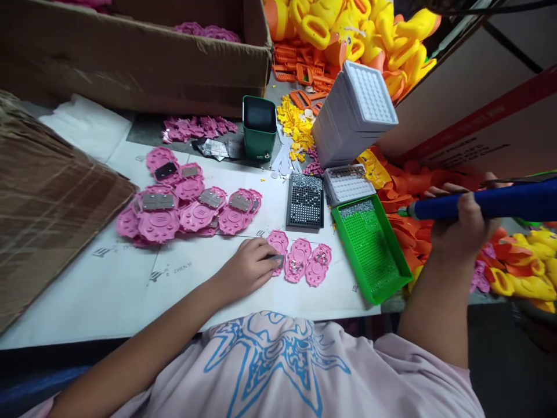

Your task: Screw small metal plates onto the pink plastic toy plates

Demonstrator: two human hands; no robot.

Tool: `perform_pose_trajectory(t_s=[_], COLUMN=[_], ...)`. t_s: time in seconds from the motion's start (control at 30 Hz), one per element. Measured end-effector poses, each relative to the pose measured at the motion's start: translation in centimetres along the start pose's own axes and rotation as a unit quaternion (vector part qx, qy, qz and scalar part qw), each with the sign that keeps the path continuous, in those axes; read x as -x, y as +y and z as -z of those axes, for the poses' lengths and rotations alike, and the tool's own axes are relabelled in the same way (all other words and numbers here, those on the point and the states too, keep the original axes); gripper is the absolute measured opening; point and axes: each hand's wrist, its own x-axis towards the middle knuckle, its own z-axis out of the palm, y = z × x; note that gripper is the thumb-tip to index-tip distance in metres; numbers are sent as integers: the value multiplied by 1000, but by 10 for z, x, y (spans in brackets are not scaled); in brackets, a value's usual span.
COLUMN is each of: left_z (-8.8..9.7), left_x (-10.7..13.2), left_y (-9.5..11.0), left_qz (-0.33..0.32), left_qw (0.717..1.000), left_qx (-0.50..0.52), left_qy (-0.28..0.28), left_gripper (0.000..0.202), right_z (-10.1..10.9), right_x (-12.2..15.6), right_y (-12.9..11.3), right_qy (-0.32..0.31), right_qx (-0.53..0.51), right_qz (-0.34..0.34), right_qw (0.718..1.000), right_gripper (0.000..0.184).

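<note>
My left hand [248, 270] has its fingers closed on a small grey plate [277, 259], pressed against a pink plastic shell [277, 238]. Two more pink shells, a middle one [297, 258] and a right one [318, 265], lie beside it with small metal parts on them. Up at the right, my right hand [461, 223] is wrapped around a blue electric screwdriver [500, 202], its tip pointing left above the far end of a green tray [391, 273]. A black perforated tray [304, 217] of small screws sits beyond the shells.
Pink shells with grey plates [159, 217] are heaped at the left. Cardboard boxes stand at the left [56, 215] and back [143, 64]. Behind are a green bin [259, 139], yellow clips [296, 125] and stacked white trays [343, 125]. Yellow duck-like toys [348, 35] fill the back right.
</note>
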Motion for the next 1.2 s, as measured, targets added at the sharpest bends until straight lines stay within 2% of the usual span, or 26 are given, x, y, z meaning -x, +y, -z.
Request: perform_pose_trajectory(t_s=[0.07,0.17,0.23,0.37,0.47,0.6,0.7,0.77,0.87,1.2], left_z=[1,3,4,4,3,2,1,0,0,0], left_x=[-2,-5,-6,-6,-7,-7,-8,-8,-8,-12], left_y=[1,2,2,2,3,3,3,3,4,4], left_qz=[-7,-11,-12,-8,-6,-4,-3,-4,-5,-16], left_qw=[1000,1000,1000,1000,1000,1000,1000,1000,1000,1000], left_qx=[1,-3,-4,-1,0,3,2,-1,-5,-18], left_qy=[1,9,12,12,15,19,18,17,18,16], left_gripper=[14,13,13,13,13,13,14,13,13,16], right_z=[-18,-53,-78,-123,-144,-158,-164,-167,-168,-169], right_x=[6,22,35,57,67,72,73,74,73,72], right_y=[-20,-45,-55,-58,-54,-49,-45,-44,-42,-39], right_qy=[35,11,-7,-23,-24,-34,-24,-15,-7,-20], right_qx=[-62,-131,-177,-229,-262,-291,-291,-288,-277,-267], right_qz=[-18,-93,-124,-98,-110,-95,-84,-82,-75,-58], right_qw=[997,987,976,968,959,951,953,954,958,962], right_gripper=[30,52,55,43,40,41,44,41,34,32])
